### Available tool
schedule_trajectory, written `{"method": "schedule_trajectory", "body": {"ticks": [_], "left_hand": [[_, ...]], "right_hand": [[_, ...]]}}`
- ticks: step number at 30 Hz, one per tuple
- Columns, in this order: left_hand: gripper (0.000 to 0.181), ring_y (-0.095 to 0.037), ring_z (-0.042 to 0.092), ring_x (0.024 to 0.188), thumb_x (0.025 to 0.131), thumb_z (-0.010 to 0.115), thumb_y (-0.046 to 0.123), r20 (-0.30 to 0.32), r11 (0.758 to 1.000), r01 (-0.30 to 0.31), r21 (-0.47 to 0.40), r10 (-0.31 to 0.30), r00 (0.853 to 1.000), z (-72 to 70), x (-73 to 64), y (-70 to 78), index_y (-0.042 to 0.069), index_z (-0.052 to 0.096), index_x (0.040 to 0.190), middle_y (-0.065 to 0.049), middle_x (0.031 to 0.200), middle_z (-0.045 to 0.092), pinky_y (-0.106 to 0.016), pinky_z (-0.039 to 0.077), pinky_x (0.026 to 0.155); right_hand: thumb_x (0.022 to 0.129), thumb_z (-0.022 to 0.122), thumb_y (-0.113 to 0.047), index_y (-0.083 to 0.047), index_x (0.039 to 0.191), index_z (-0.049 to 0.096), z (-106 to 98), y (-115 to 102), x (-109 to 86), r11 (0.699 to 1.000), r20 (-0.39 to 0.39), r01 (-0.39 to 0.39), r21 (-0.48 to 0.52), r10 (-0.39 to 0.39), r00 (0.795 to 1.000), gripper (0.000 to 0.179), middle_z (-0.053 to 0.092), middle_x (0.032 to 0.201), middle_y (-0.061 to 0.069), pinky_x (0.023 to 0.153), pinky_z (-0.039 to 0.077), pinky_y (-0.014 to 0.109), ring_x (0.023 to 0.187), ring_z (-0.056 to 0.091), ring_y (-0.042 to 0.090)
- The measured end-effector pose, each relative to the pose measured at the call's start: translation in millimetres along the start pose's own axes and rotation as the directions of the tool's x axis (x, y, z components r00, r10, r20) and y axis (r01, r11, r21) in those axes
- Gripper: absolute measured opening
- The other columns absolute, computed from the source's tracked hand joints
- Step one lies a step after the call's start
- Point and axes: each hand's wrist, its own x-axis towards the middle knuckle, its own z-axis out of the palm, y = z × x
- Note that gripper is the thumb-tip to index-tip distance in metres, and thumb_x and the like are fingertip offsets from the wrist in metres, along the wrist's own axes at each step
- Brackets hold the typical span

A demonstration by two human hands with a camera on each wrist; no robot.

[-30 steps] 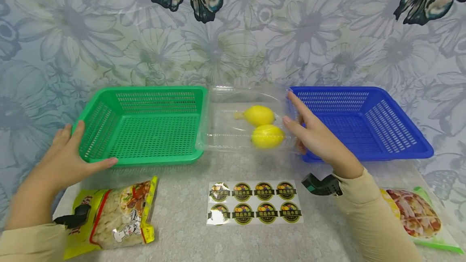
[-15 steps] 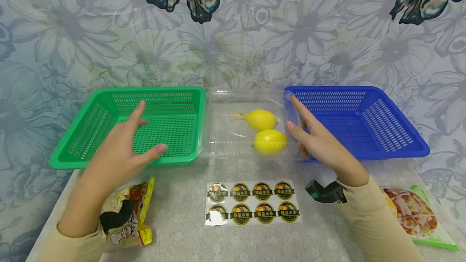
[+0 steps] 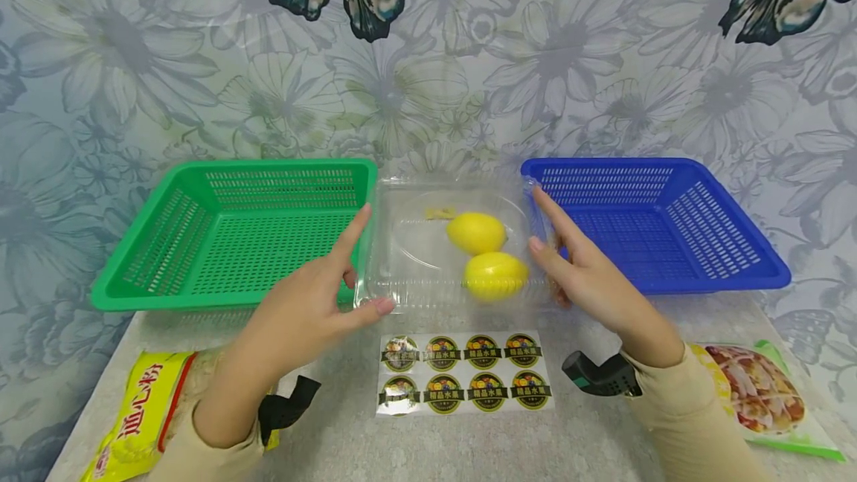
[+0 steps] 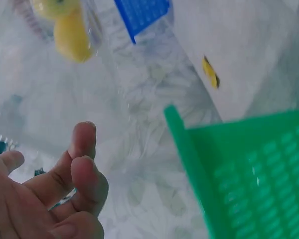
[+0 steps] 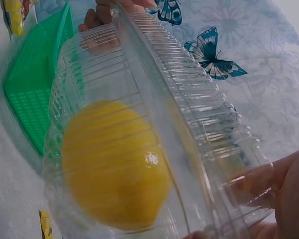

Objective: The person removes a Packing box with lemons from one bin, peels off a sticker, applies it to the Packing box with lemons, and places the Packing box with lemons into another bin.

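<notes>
A clear plastic clamshell box (image 3: 415, 233) with its ribbed lid down sits between the two baskets. Inside lie two yellow lemons (image 3: 476, 233), one nearer the front; a lemon (image 5: 114, 167) fills much of the box in the right wrist view. My right hand (image 3: 582, 266) grips the box at its right side, thumb and index finger on the edge. My left hand (image 3: 308, 303) is at the box's left front corner, index finger and thumb spread along the edge. In the left wrist view its other fingers (image 4: 84, 144) hang loosely bent beside the box, holding nothing.
A green basket (image 3: 234, 300) stands left of the box, a blue basket (image 3: 743, 244) right of it. A sheet of round labels (image 3: 465, 374) lies in front. A yellow macaroni bag (image 3: 143, 400) is front left, a bag with a meat picture (image 3: 763, 393) front right.
My left hand has left the green basket's left rim and moved right to the box. My right hand has drawn the box with the lemons slightly nearer the front.
</notes>
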Motion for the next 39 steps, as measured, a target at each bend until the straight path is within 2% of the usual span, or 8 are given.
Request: {"method": "schedule_trajectory", "body": {"ticks": [14, 17, 19, 23, 27, 30, 31, 39], "left_hand": [[0.094, -0.012, 0.041, 0.059, 0.090, 0.059, 0.064, 0.023, 0.991, 0.004, -0.132, -0.001, 1.000, 23.8, -2.0, 9.8, 0.049, -0.010, 0.154, 0.000, 0.071, 0.045, -0.029, 0.038, 0.050], [0.095, -0.012, 0.040, 0.059, 0.090, 0.059, 0.064, 0.021, 0.989, 0.002, -0.149, 0.001, 1.000, 28.4, -1.9, 7.8, 0.049, -0.010, 0.154, 0.000, 0.071, 0.045, -0.029, 0.038, 0.050], [0.095, -0.012, 0.041, 0.060, 0.090, 0.060, 0.063, 0.020, 0.987, -0.003, -0.162, 0.006, 1.000, 31.7, -1.8, 6.4, 0.048, -0.009, 0.154, 0.000, 0.071, 0.045, -0.029, 0.040, 0.052], [0.096, -0.013, 0.045, 0.063, 0.091, 0.061, 0.060, 0.020, 0.986, -0.017, -0.166, 0.021, 1.000, 38.4, -1.5, 3.9, 0.046, -0.010, 0.155, -0.001, 0.072, 0.046, -0.032, 0.043, 0.060], [0.095, -0.023, 0.065, 0.093, 0.093, 0.058, 0.058, 0.021, 0.987, -0.031, -0.157, 0.035, 0.999, 46.2, -2.4, 2.0, 0.042, -0.011, 0.156, -0.012, 0.116, 0.064, -0.046, 0.055, 0.080], [0.095, -0.036, 0.058, 0.126, 0.094, 0.058, 0.057, 0.026, 0.986, -0.033, -0.163, 0.037, 0.999, 52.0, -4.0, 0.9, 0.041, -0.012, 0.156, -0.010, 0.161, 0.032, -0.056, 0.048, 0.100], [0.095, -0.039, 0.051, 0.133, 0.095, 0.058, 0.056, 0.029, 0.985, -0.033, -0.170, 0.039, 0.999, 53.6, -4.6, 0.7, 0.041, -0.012, 0.156, -0.006, 0.165, 0.019, -0.058, 0.044, 0.105], [0.095, -0.036, 0.041, 0.141, 0.095, 0.059, 0.052, 0.035, 0.982, -0.053, -0.181, 0.060, 0.998, 65.8, -7.3, -2.1, 0.036, -0.010, 0.158, -0.007, 0.165, 0.019, -0.055, 0.039, 0.112]], "right_hand": [[0.107, 0.043, -0.037, -0.049, 0.156, 0.009, 13, 10, -9.3, 0.997, -0.064, -0.001, -0.076, -0.004, 0.998, 0.061, 0.036, 0.084, 0.011, 0.046, 0.039, 0.032, 0.049, 0.037, 0.020], [0.106, 0.045, -0.036, -0.046, 0.156, 0.009, 16, 15, -10.8, 0.993, -0.080, 0.017, -0.116, -0.026, 0.996, 0.063, 0.051, 0.122, 0.010, 0.054, 0.043, 0.031, 0.058, 0.044, 0.020], [0.105, 0.049, -0.036, -0.045, 0.156, 0.010, 19, 19, -11.9, 0.988, -0.100, 0.028, -0.154, -0.044, 0.994, 0.065, 0.037, 0.154, 0.000, 0.064, 0.046, 0.030, 0.073, 0.051, 0.017], [0.099, 0.060, -0.037, -0.046, 0.156, 0.010, 24, 26, -15.0, 0.969, -0.148, 0.017, -0.247, -0.055, 0.988, 0.076, 0.050, 0.122, 0.004, 0.064, 0.040, 0.030, 0.074, 0.039, 0.018], [0.089, 0.075, -0.036, -0.047, 0.156, 0.010, 27, 33, -20.3, 0.967, -0.150, -0.020, -0.255, -0.019, 0.988, 0.095, 0.032, 0.092, 0.006, 0.057, 0.039, 0.027, 0.072, 0.036, 0.019], [0.079, 0.085, -0.034, -0.045, 0.157, 0.008, 30, 38, -23.9, 0.969, -0.137, -0.036, -0.243, 0.003, 0.991, 0.110, 0.034, 0.097, 0.010, 0.056, 0.042, 0.025, 0.072, 0.039, 0.019], [0.077, 0.087, -0.034, -0.044, 0.158, 0.007, 31, 40, -24.8, 0.968, -0.134, -0.037, -0.247, 0.004, 0.991, 0.114, 0.035, 0.098, 0.011, 0.057, 0.043, 0.025, 0.072, 0.040, 0.019], [0.071, 0.089, -0.037, -0.035, 0.160, 0.013, 37, 52, -28.4, 0.952, -0.157, -0.021, -0.305, -0.029, 0.987, 0.117, 0.039, 0.093, 0.009, 0.057, 0.042, 0.024, 0.073, 0.040, 0.017]]}}
